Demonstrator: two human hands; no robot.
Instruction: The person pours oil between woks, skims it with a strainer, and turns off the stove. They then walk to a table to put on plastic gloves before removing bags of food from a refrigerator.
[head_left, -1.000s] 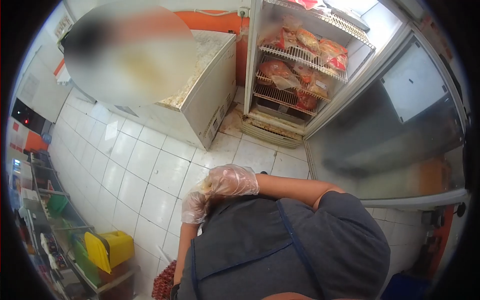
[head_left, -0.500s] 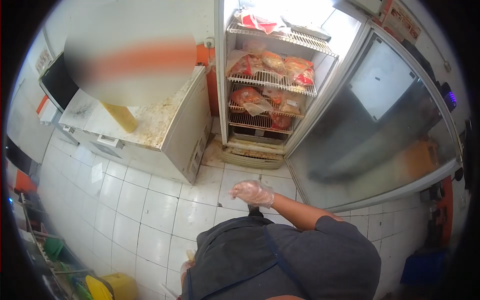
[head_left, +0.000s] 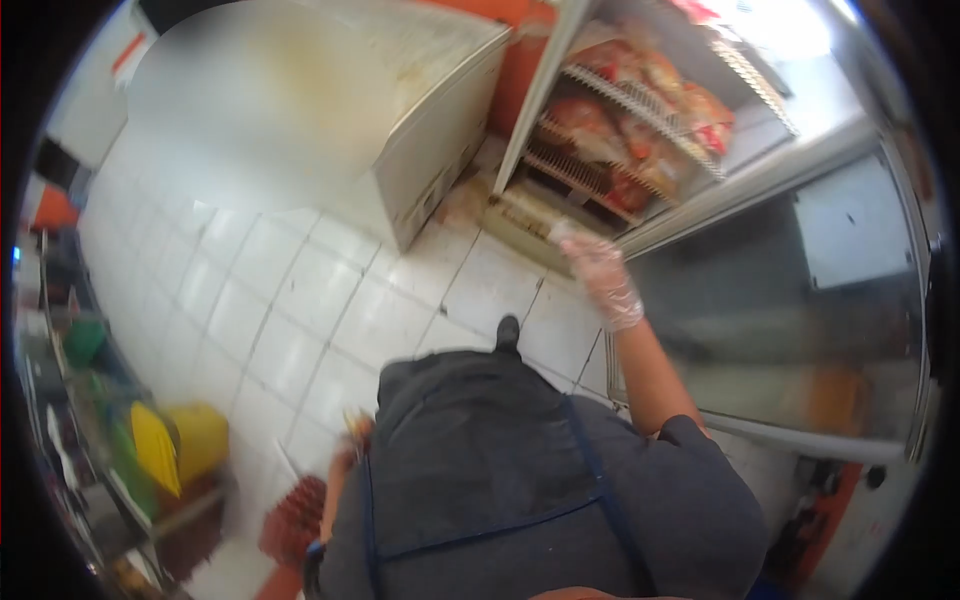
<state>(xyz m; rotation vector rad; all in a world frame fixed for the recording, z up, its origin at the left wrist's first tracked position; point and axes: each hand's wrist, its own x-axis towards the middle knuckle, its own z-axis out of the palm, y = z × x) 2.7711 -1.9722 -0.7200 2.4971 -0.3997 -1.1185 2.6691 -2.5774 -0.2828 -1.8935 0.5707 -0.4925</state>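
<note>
My right hand (head_left: pixel 600 275), in a clear plastic glove, reaches forward near the base of the open upright fridge (head_left: pixel 520 225). Its fingers look stretched out, slightly blurred, with nothing visible in them. Bagged red and orange food (head_left: pixel 595 125) lies on the wire racks beyond it. The glass door (head_left: pixel 740 310) stands open to the right of that arm. At the left side of my dark apron, my left hand (head_left: pixel 352 440) is small, blurred and partly covered by my body. Something pale yellow shows at its fingers, but I cannot make it out.
A white chest freezer (head_left: pixel 440 130) stands left of the fridge. White floor tiles (head_left: pixel 390 310) run between it and me. At the lower left are a yellow bin (head_left: pixel 195 440) and a cluttered shelf. A dark red textured item (head_left: pixel 295 520) is beside my left arm.
My view has turned and tilted down, so the fridge and freezer sit higher and further right. My right hand has moved up and right, and its arm is more extended.
</note>
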